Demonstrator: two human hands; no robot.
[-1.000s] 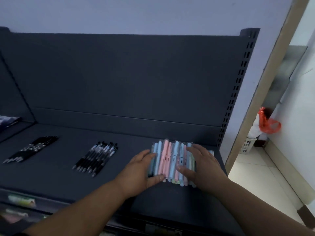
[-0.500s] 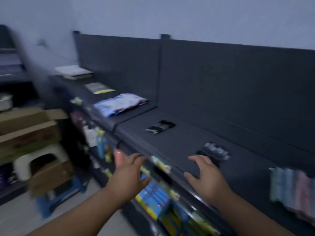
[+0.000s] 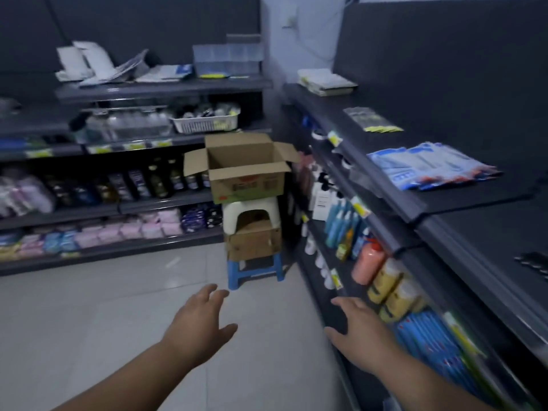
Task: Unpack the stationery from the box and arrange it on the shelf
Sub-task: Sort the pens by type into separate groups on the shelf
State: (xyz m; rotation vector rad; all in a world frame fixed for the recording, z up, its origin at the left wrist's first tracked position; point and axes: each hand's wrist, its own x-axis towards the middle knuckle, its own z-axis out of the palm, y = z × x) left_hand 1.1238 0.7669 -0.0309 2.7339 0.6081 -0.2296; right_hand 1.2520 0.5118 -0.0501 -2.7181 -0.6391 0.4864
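Note:
An open cardboard box with its flaps up stands on a white stool at the corner where two shelf runs meet; its inside is hidden from here. My left hand and my right hand hang empty over the floor, fingers spread, well short of the box. The dark top shelf runs along my right. On it lie blue-and-white packets, a clear packet with yellow labels and, at the frame's right edge, a bunch of black pens.
Under the white stool sit a second cardboard box and a blue stool. Lower right-hand shelves hold bottles and blue packs. The left shelving carries bottles, pink packs and papers. A pale tiled floor lies between me and the box.
My hands have let go of the pastel pens on the shelf and hold nothing. The view has swung left, away from the shelf end, and now faces the open box.

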